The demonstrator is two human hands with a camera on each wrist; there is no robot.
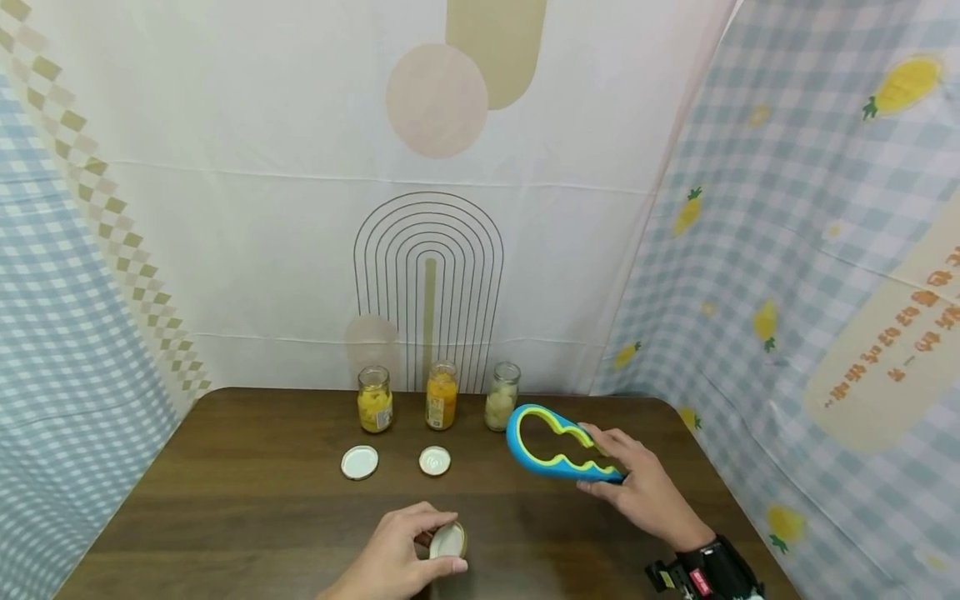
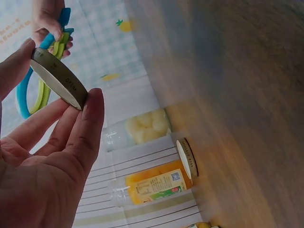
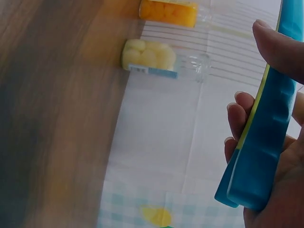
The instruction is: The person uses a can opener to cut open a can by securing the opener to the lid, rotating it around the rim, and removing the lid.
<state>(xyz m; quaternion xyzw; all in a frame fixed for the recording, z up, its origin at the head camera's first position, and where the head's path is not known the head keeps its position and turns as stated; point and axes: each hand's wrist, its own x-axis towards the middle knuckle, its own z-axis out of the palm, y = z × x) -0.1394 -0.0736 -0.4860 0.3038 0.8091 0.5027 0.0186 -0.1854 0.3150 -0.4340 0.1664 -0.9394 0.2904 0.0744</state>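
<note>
My left hand (image 1: 405,550) pinches a metal jar lid (image 1: 448,542) by its edge, the pale inner face turned up and toward the camera. In the left wrist view the lid (image 2: 59,78) shows its gold rim between thumb and fingers. My right hand (image 1: 645,483) grips the handle end of a blue and lime-green jar opener (image 1: 528,462), held over the table at the right. Its looped end overlaps the foot of an open jar of pale fruit (image 1: 501,404). In the right wrist view the thumb and fingers wrap the blue handle (image 3: 266,137).
An open jar of yellow fruit (image 1: 374,404) and one of orange fruit (image 1: 441,400) stand at the table's back edge. Before them two lids, a larger one (image 1: 359,462) and a smaller one (image 1: 434,461), lie inner side up on the brown table (image 1: 247,500). Cloth hangs behind.
</note>
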